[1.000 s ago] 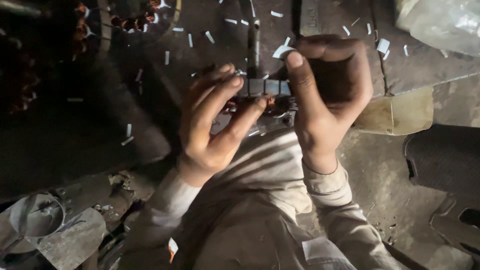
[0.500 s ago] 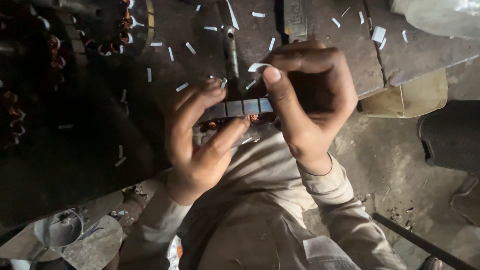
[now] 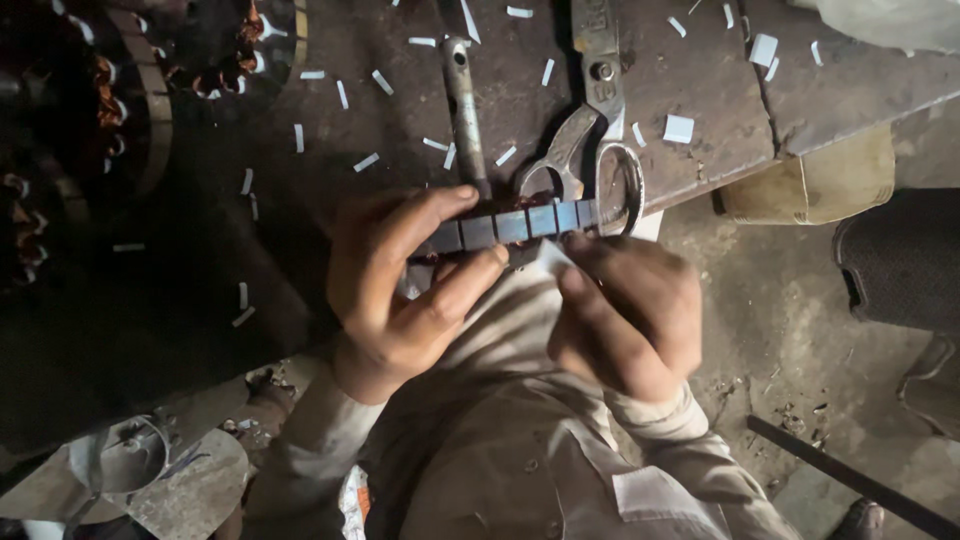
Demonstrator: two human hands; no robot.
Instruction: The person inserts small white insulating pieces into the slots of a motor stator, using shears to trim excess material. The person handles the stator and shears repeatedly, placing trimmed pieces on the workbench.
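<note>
we look straight down from one head-worn camera, close above our hands (image 3: 500,290) and the dark workbench (image 3: 700,90)

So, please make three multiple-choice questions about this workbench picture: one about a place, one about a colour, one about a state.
1. Where do the large scissors lie?
A. On the dark bench, just beyond the hands
B. On the floor at the right
C. In the person's lap

2. What colour are the small scraps scattered on the bench?
A. Red
B. White
C. Green

3. How is the segmented metal strip held?
A. It lies loose on the bench
B. It hangs from a hook
C. The left hand grips it between thumb and fingers

Answers:
1. A, since the handles rest on the bench top above the strip.
2. B, since every scrap shows pale white against the dark surface.
3. C, since the left fingers close over its end, while the right hand is at the white paper under it.
</note>
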